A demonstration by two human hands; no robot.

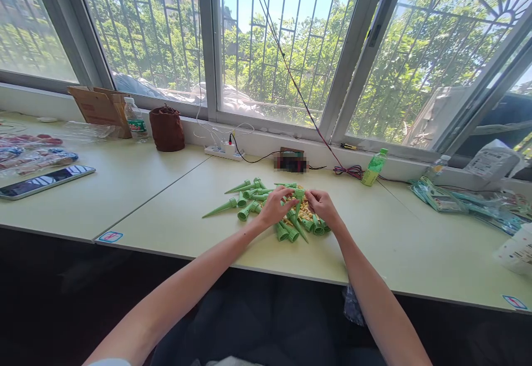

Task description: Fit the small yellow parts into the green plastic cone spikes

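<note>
My left hand (275, 206) grips a green plastic cone-shaped spike (298, 194) with a ribbed wide top, its point hanging down. Close beside that top, my right hand (323, 206) has its fingertips pinched together; whatever they hold is too small to make out. More green spikes (222, 208) lie loosely on the table around both hands, pointing in several directions. Among them, partly hidden by the hands, is a heap of small yellowish pieces (306, 212).
Along the window side of the table (166, 211) stand a power strip (224, 152), a dark device (291, 162), a green bottle (374, 167) and a brown pouch (167, 128). A phone (47, 182) lies at left. Plastic packages (465, 202) are at right.
</note>
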